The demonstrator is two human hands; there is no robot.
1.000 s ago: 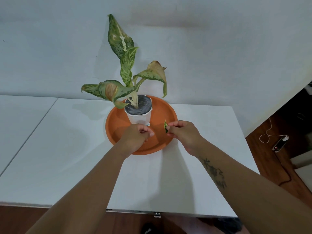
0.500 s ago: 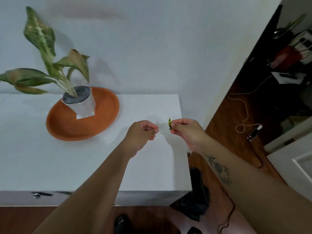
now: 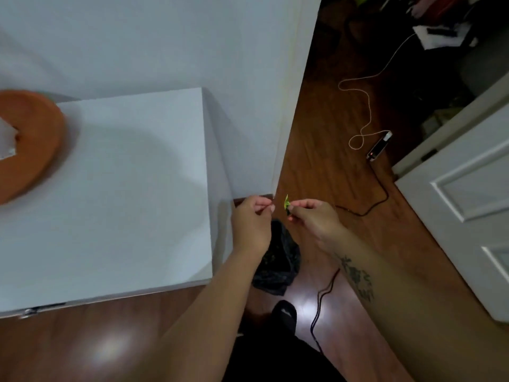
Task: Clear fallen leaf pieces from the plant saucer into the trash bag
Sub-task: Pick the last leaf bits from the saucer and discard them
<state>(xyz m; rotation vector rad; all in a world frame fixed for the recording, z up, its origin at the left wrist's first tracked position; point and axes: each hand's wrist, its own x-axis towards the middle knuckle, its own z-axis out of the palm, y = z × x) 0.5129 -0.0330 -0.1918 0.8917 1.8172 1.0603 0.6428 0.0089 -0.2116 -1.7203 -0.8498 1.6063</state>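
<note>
My right hand point(image 3: 314, 219) pinches a small green leaf piece point(image 3: 286, 202) between thumb and fingers, held above the floor just past the table's right edge. My left hand point(image 3: 252, 221) is beside it with fingers curled closed; I cannot see anything in it. A black trash bag point(image 3: 278, 260) lies crumpled on the wooden floor directly below both hands, partly hidden by my left forearm. The orange plant saucer point(image 3: 35, 142) shows at the far left on the white table point(image 3: 124, 188), cut off by the frame; the plant is out of view.
A white wall corner point(image 3: 289, 106) stands just behind the hands. A white cable and a small device point(image 3: 381, 144) lie on the wooden floor, with a black cord point(image 3: 319, 307) near my foot point(image 3: 285, 315). A white door point(image 3: 468, 202) is at the right.
My view has swung right and down. Both hands moved from over the saucer, across the table, to beyond its right edge above the trash bag, the right still pinching the leaf piece.
</note>
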